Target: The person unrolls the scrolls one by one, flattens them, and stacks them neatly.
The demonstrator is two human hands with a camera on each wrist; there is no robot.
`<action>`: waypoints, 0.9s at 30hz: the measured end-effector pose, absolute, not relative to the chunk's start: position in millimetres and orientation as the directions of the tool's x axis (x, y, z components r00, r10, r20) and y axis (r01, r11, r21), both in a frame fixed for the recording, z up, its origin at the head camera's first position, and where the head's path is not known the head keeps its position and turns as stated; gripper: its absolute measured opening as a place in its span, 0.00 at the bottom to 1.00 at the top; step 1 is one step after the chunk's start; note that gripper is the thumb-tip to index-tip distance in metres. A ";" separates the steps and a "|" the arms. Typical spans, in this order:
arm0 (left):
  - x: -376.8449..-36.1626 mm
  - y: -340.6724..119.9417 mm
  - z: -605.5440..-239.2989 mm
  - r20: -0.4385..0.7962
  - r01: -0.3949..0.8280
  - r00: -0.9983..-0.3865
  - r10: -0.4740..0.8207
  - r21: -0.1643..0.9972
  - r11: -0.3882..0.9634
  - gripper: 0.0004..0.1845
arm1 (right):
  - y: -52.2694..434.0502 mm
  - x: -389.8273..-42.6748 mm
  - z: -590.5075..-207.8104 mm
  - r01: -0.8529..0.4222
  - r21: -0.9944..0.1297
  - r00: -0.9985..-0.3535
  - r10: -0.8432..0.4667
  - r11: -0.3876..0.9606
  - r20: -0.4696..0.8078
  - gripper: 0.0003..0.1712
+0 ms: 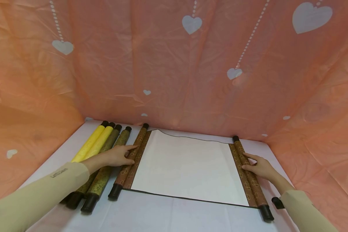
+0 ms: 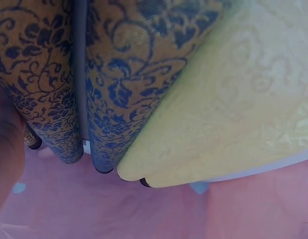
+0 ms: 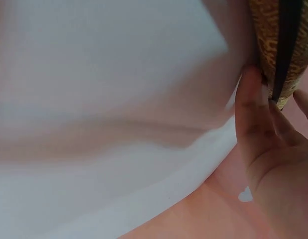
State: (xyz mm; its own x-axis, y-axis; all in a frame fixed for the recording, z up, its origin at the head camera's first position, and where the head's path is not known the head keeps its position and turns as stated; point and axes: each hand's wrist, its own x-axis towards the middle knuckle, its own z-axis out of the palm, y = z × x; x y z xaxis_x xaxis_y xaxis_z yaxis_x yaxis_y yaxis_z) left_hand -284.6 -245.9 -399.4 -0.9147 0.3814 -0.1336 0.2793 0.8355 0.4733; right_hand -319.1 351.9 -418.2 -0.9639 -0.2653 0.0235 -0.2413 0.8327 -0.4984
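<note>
A hanging scroll with a blank white sheet (image 1: 191,167) lies unrolled across the table, brown patterned bands along its two sides. At its left end my left hand (image 1: 117,156) holds the brown roller (image 1: 123,175), thumb and forefinger lying across it. My right hand (image 1: 262,167) grips the right roller (image 1: 253,185) near its middle, thumb towards the sheet. In the right wrist view, fingers of the right hand (image 3: 273,144) hold the brown patterned edge (image 3: 265,30), with the white sheet sagging beside it. Only part of the left hand (image 2: 7,149) shows in the left wrist view.
Left of the open scroll lie rolled scrolls: two green patterned ones, the nearer green scroll (image 1: 104,178) beside my left wrist, and two yellow ones, including a yellow scroll (image 1: 88,143). A small black object (image 1: 277,203) lies by my right sleeve. Orange heart-printed cloth (image 1: 174,80) encloses the table.
</note>
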 end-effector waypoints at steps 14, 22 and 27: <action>-268.5 -239.8 -400.3 -0.105 0.323 -0.916 0.386 0.377 0.868 0.37 | 342.7 -299.2 -406.5 -0.307 -0.462 -0.949 -0.302 0.832 0.088 0.33; -262.0 -244.1 -394.0 -0.039 0.343 -0.919 0.392 0.411 0.845 0.35 | 321.6 -291.6 -391.2 -0.306 -0.478 -0.950 -0.296 0.823 0.098 0.31; -256.2 -251.7 -388.6 0.049 0.373 -0.920 0.389 0.421 0.827 0.34 | 292.9 -290.5 -386.0 -0.351 -0.501 -0.933 -0.341 0.791 0.114 0.29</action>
